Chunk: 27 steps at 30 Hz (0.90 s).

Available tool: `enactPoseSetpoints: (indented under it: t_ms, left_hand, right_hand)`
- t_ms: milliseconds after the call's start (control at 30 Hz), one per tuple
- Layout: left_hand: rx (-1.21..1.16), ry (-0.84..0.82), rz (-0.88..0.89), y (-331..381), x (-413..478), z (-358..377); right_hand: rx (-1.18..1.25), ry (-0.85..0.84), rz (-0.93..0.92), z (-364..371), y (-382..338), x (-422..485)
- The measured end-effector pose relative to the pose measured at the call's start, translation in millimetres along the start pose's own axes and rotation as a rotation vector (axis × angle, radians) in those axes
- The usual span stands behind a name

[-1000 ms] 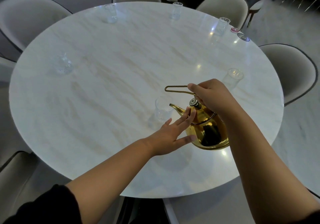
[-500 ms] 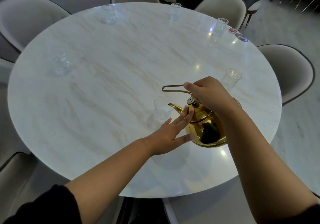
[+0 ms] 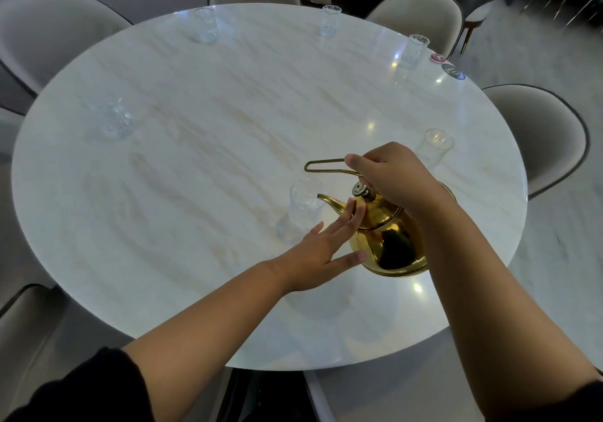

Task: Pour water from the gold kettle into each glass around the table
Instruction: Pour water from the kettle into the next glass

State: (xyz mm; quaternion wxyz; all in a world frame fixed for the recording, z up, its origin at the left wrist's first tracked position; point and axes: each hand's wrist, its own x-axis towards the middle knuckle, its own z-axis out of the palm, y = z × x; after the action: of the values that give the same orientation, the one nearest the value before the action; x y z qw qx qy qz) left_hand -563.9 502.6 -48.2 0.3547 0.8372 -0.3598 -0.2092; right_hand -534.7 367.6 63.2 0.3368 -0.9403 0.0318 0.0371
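Observation:
The gold kettle (image 3: pixel 388 242) hangs tilted above the round marble table (image 3: pixel 195 160), its spout tip at the rim of the nearest clear glass (image 3: pixel 305 206). My right hand (image 3: pixel 394 176) grips the kettle's wire handle from above. My left hand (image 3: pixel 323 245) lies flat with straight fingers against the kettle's left side and lid. Several more clear glasses stand around the table's edge: one at the right (image 3: pixel 437 147), one at the left (image 3: pixel 115 121), and three along the far side (image 3: pixel 205 25), (image 3: pixel 329 20), (image 3: pixel 414 50).
Padded grey chairs ring the table, among them one at the right (image 3: pixel 548 134) and one at the far left (image 3: pixel 55 33). Two small round discs (image 3: pixel 445 64) lie at the table's far right edge. Dark chair legs stand on the floor beyond.
The kettle has tipped a little more to the left, and its spout has come up to the nearest glass's rim. Both hands keep their hold.

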Motion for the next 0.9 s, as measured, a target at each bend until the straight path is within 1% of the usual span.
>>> enactPoseSetpoints:
  t_ms: [900]
  left_hand:
    - [-0.018,0.007,-0.002,1.8,-0.9,0.2]
  right_hand:
    - [-0.028,-0.019,-0.002,-2.4,-5.4,-0.2]
